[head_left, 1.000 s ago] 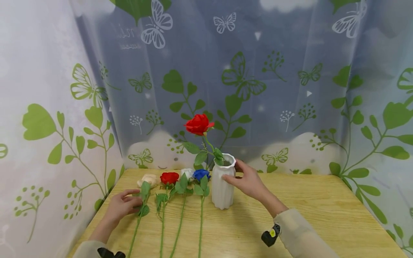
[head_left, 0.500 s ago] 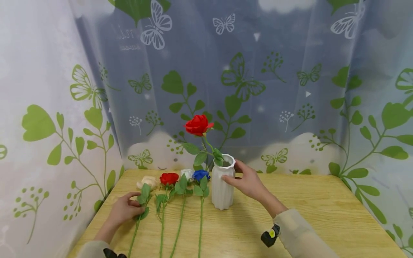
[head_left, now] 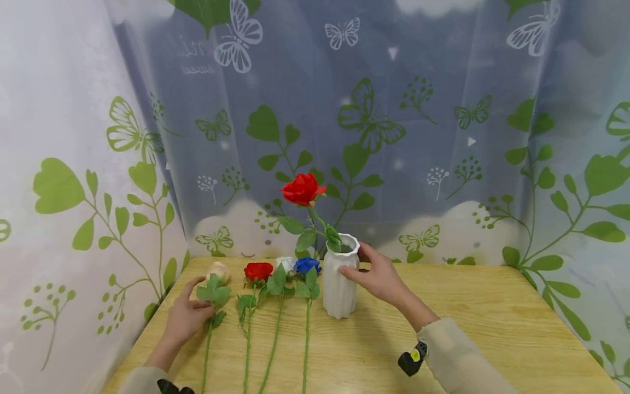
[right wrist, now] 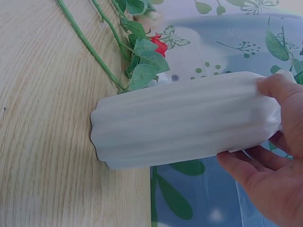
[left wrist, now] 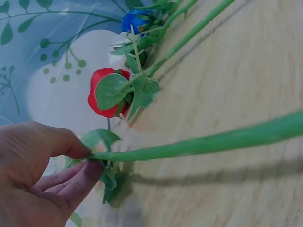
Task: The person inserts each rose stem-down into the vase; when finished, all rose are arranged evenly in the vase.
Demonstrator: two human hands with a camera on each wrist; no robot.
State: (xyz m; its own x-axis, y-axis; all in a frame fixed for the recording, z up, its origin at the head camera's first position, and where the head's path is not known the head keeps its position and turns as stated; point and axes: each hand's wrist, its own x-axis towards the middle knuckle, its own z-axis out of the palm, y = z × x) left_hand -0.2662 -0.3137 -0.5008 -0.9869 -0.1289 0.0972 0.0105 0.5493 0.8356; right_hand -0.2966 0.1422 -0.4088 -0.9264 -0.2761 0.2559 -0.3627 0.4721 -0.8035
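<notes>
Both my grips were full: my left hand (head_left: 188, 316) pinched the stem of the cream rose (head_left: 218, 272), raised off the tabletop (head_left: 482, 306), its bloom near the far left corner; my right hand (head_left: 381, 276) curled round the neck of the white vase (head_left: 339, 290), upright, in from the far edge, a tall red rose (head_left: 302, 190) leaning left from its mouth. Between them lay a short red rose (head_left: 258, 271), white rose (head_left: 284, 266) and blue rose (head_left: 307, 266), blooms toward the far edge, crowding the vase's left side. The widest room stretched from the vase to the right edge.
</notes>
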